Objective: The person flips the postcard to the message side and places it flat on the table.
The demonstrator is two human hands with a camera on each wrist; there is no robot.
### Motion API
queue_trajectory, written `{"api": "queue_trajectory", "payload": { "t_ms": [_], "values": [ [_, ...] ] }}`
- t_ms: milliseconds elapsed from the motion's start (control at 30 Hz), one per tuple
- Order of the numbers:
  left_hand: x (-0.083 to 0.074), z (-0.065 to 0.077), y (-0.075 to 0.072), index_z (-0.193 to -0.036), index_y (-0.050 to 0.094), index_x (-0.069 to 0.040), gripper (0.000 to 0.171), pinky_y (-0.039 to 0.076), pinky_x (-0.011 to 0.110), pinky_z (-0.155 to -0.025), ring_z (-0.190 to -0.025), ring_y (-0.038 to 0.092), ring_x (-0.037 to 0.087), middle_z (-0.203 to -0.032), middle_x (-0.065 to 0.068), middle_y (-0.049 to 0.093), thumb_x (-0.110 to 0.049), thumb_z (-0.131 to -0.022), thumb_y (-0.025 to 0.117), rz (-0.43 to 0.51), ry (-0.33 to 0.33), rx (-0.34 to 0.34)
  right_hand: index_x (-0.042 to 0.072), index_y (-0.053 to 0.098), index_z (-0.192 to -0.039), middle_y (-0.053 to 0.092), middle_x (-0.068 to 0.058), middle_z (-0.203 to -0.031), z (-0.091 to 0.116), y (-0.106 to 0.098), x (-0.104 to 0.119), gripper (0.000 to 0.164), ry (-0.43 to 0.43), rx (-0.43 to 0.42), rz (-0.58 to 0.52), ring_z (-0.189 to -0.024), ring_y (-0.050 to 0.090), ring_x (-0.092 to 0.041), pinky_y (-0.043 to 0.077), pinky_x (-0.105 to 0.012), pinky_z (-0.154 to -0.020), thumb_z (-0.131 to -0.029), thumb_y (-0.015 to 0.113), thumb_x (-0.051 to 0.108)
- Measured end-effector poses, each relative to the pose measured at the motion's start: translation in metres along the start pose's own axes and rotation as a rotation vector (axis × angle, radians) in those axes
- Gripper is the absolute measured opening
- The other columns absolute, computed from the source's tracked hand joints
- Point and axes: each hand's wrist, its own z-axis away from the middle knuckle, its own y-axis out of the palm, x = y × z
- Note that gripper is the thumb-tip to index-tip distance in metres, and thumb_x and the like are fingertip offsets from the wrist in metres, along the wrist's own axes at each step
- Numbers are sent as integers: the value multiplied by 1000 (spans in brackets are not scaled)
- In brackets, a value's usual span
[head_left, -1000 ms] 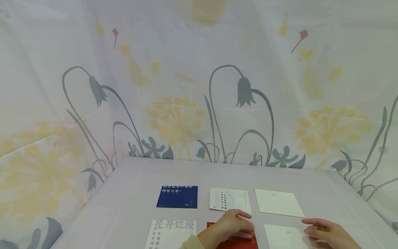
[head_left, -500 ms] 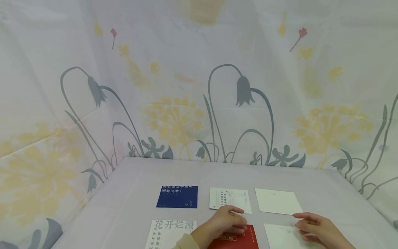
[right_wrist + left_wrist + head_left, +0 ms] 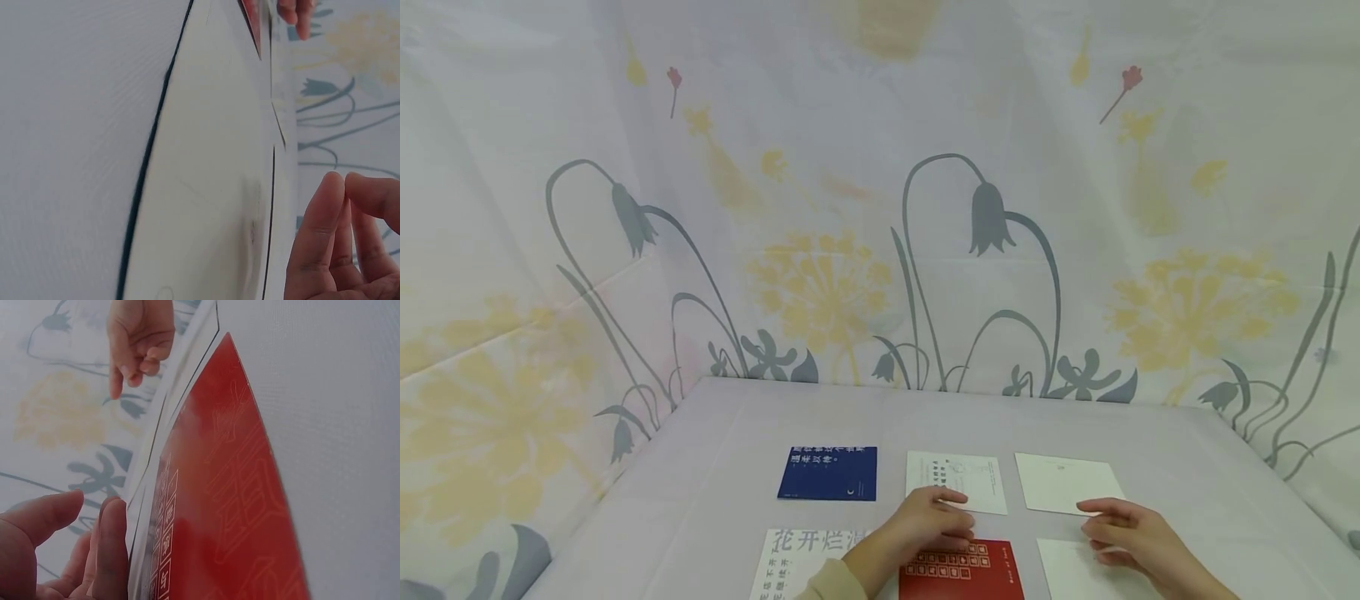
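Note:
My left hand hovers over the upper left part of a red card with gold characters. Its fingers are loosely bent, and nothing is between them in the left wrist view, where the red card spreads beside the hand. Over the upper right of a plain cream card is my right hand, relaxed and holding nothing. The right wrist view has this hand with thumb and fingertip close together, beside the pale card.
Behind the hands lie a navy card, a white printed card and another cream card. A white card with large grey characters is at front left. A flower-printed cloth rises behind the pale tabletop.
Both hands have shifted left and slightly away from the body, the right one further. More of the red card's right side shows now. The cards have stayed in place.

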Motion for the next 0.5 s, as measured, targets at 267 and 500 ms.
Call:
{"api": "queue_trajectory", "payload": {
  "t_ms": [267, 500],
  "values": [
    [-2, 0, -13, -116, 55, 6, 37, 56, 31, -69, -77, 66, 21, -86, 9, 64, 1, -81, 67, 8, 25, -12, -9, 53, -119, 60, -2, -85, -12, 18, 6, 37, -27, -43, 10, -76, 59, -17, 54, -30, -68, -89, 62, 11],
    [-1, -2, -20, -116, 54, 8, 37, 56, 33, -69, -79, 66, 24, -86, 9, 64, 2, -82, 66, 12, 45, -36, -12, 48, -123, 61, -3, -88, -19, 32, 10, 45, -36, -76, 14, -77, 59, -19, 54, -31, -70, -88, 64, 11]
  ]
}}
